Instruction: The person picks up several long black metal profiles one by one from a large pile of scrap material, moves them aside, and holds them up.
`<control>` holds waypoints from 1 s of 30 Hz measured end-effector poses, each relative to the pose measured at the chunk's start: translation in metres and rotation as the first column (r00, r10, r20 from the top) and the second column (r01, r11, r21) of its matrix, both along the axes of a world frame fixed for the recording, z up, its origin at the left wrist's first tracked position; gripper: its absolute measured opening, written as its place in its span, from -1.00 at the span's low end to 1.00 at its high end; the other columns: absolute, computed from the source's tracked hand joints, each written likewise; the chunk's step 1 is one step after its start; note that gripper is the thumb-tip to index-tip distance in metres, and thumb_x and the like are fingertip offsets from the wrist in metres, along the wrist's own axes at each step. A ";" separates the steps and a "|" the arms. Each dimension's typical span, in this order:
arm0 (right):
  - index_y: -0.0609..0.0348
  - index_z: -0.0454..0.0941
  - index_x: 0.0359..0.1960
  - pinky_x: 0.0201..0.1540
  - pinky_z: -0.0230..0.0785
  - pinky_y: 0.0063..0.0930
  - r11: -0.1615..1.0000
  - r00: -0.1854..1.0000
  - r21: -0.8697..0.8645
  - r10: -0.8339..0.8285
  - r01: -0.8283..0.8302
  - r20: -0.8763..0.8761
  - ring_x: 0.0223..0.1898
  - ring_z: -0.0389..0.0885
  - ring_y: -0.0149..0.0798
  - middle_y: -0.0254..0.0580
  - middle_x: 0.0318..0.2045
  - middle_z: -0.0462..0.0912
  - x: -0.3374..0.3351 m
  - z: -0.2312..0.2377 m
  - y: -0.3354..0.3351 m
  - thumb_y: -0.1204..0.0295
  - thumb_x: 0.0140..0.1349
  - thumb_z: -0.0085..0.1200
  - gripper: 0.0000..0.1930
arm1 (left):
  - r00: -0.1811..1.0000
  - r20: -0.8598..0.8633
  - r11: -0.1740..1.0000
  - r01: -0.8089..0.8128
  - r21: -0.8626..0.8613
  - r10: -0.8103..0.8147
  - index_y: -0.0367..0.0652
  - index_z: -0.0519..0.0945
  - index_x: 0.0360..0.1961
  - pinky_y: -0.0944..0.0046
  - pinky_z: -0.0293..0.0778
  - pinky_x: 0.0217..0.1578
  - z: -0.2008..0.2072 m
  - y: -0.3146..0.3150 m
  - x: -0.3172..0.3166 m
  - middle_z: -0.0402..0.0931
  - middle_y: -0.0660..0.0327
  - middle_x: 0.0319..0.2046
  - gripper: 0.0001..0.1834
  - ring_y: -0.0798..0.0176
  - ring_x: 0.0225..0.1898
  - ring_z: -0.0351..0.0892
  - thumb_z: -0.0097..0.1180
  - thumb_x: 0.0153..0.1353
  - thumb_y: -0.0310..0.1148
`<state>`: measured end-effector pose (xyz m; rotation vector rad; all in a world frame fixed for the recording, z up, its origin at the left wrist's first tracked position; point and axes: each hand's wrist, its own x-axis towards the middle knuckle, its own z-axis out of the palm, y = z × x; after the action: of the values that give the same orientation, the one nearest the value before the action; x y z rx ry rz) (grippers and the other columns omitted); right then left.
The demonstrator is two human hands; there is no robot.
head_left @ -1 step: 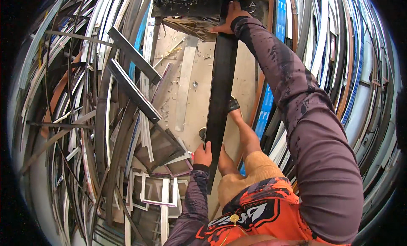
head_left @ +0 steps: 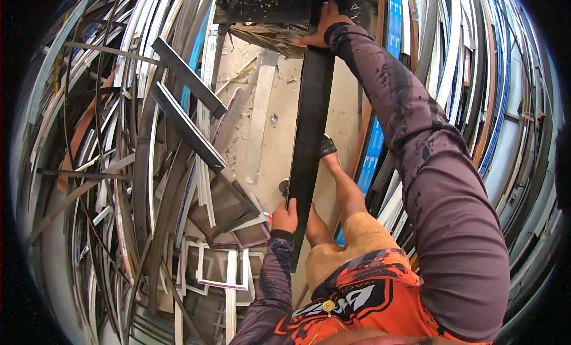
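Note:
A long, flat black profile bar (head_left: pixel 312 122) runs from a dark bench (head_left: pixel 262 9) at the top down to beside my waist. My left hand (head_left: pixel 285 215) is closed on its left edge near the close end, thumb up along the side. At the far end, my right hand (head_left: pixel 324 27) grips across the bar where it lies on the bench, thumb stretched to the left. The undersides of both hands' grips are hidden.
Tangled strips and profiles (head_left: pixel 128 137) pile up on the left, with two short black pieces (head_left: pixel 189 128) on top. White frames (head_left: pixel 223 268) lie lower left. Long strips (head_left: pixel 458 65) line the right side. Scraps and a pale strip (head_left: pixel 262 116) litter the floor near my feet.

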<state>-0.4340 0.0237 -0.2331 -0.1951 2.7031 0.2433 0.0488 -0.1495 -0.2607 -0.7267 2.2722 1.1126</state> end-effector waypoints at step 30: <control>-0.02 0.37 -0.17 -0.15 0.39 -0.48 -0.854 0.878 -0.206 0.467 0.479 0.105 -0.27 0.47 -0.39 -0.20 -0.04 0.43 0.289 0.369 -0.029 0.69 0.26 -0.03 -0.75 | 0.958 0.168 0.883 -0.136 -0.450 0.234 -0.47 0.61 -0.43 -0.23 0.36 -0.21 0.165 -0.139 0.320 0.51 -0.37 -0.42 -0.11 -0.42 -0.25 0.51 -0.26 0.25 0.33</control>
<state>-0.1447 -0.0048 0.1358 -0.5760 0.4059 -2.6528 0.3690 -0.2885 -0.0960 -1.2028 2.3127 0.5579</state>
